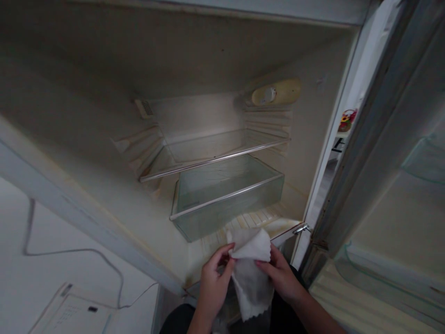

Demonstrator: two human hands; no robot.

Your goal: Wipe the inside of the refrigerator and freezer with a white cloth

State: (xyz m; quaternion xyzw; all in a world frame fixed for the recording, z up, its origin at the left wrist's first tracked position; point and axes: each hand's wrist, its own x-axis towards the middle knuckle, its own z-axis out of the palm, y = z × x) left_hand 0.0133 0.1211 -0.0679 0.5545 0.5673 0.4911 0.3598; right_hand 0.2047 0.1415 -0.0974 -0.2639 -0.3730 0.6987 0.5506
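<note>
Both my hands hold a white cloth (251,273) in front of the open fridge's bottom edge. My left hand (212,283) pinches its left side, fingers closed on the fabric. From the right, my right hand (280,274) grips the cloth with closed fingers. The cloth is folded over at the top and hangs down between my hands. Just beyond it sits a clear crisper drawer (225,197) on the fridge floor, with a glass shelf (212,150) above it.
The fridge interior holds no food. Its open door (392,185) stands at the right with door bins. A yellowish lamp housing (276,93) is on the right inner wall. A cable (79,260) runs across the white wall at left.
</note>
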